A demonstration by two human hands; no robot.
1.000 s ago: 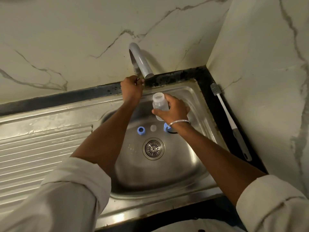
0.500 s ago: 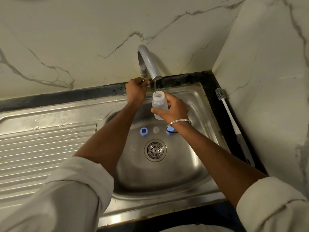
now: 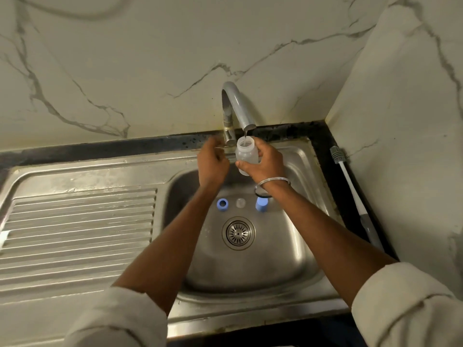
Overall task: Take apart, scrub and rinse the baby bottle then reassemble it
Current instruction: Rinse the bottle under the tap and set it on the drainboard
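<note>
Under the tap spout (image 3: pixel 238 103), the open bottle (image 3: pixel 246 156) is held upright by the right hand (image 3: pixel 266 161), fingers wrapped round it. The left hand (image 3: pixel 213 161) is placed at the tap base, blurred, so its grip cannot be told. A blue ring (image 3: pixel 222 204), teat (image 3: pixel 240 203) and blue cap (image 3: pixel 261 204) are seen on the sink (image 3: pixel 250 266) floor.

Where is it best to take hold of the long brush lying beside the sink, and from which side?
Grip the brush by its grey handle, the end nearest the person. Come from above on the sink side: it lies flat on the dark ledge, with the wall close on its other side.
</note>
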